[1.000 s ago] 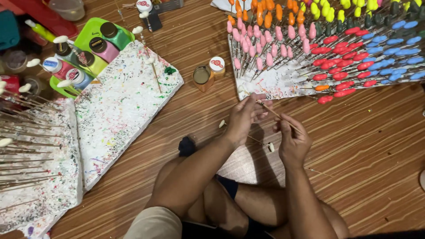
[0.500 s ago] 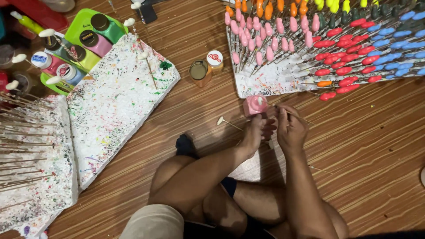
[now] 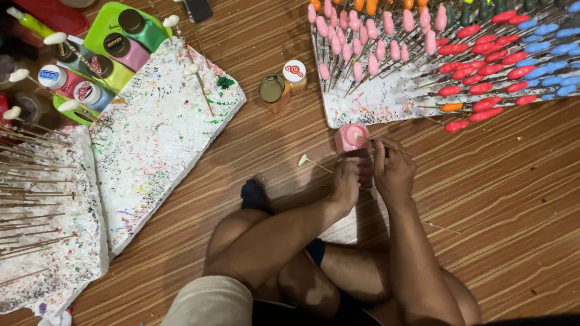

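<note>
On the wooden floor (image 3: pixel 519 199), two small paint bottles (image 3: pixel 284 84) with round red-and-white cap labels stand between a paint-speckled white foam slab (image 3: pixel 157 145) and a white foam board (image 3: pixel 386 99) stuck with pink, red, orange and blue painted sticks. A green tray (image 3: pixel 99 36) of more capped bottles sits at upper left. Just below the board, a pink paint pot (image 3: pixel 351 137) rests on the floor; the left hand (image 3: pixel 347 181) curls loosely beside it, its grip unclear, while the right hand (image 3: pixel 393 169) pinches a thin stick (image 3: pixel 366 140) dipped into the pot.
</note>
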